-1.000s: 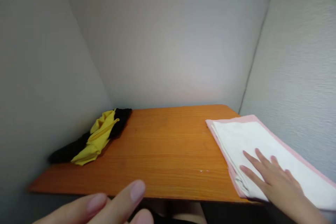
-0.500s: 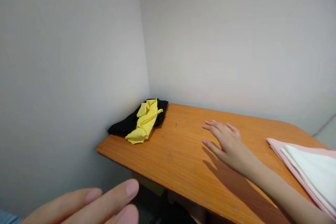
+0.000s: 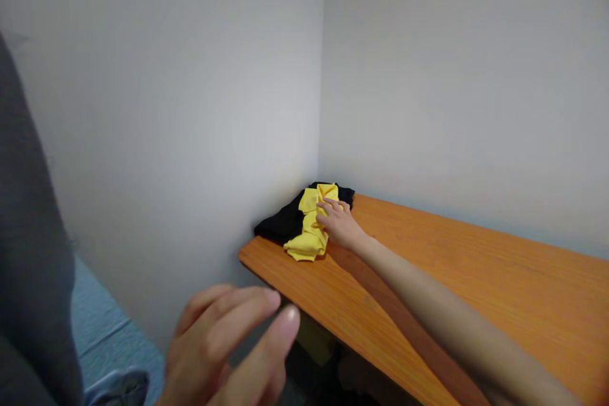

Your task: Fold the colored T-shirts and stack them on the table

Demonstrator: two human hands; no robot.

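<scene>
A crumpled yellow cloth (image 3: 307, 245) lies partly over a black cloth (image 3: 283, 221) at the far left corner of the wooden table (image 3: 476, 273). My right hand (image 3: 339, 223) is stretched across the table, with its spread fingers over the right side of the yellow cloth. Whether the fingertips press on the fabric I cannot tell. Nearer to me, my left hand (image 3: 228, 342) hovers in front of the table's front edge. Its fingers are bent and apart, with nothing between them.
Pale walls (image 3: 214, 108) meet behind the corner with the cloths. A dark grey shape (image 3: 33, 235) fills the left edge. Below it shows a light blue surface (image 3: 107, 311) with a bluish object (image 3: 118, 387) I cannot make out.
My right hand has moved left and forward from the open table to the yellow cloth. The view has turned left, so the folded pink and white cloths have left the frame.
</scene>
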